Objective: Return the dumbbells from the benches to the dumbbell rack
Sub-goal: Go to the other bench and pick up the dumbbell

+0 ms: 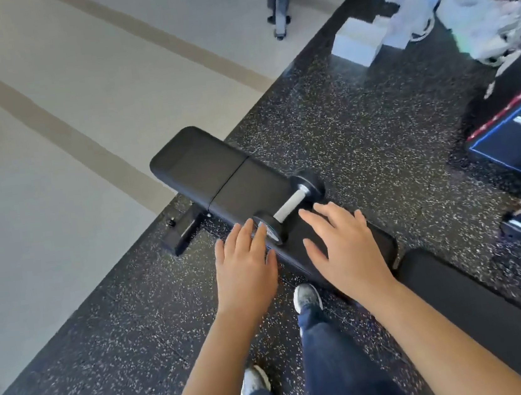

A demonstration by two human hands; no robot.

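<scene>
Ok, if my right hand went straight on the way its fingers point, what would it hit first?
Probably the dumbbell, at its silver handle, just ahead of your right hand on the bench; depth is unclear.

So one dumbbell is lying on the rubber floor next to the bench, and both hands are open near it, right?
Not quite. The head view shows the dumbbell lying on top of the bench, not on the rubber floor beside it. The rest holds: the left hand and right hand are both open near it.
</scene>
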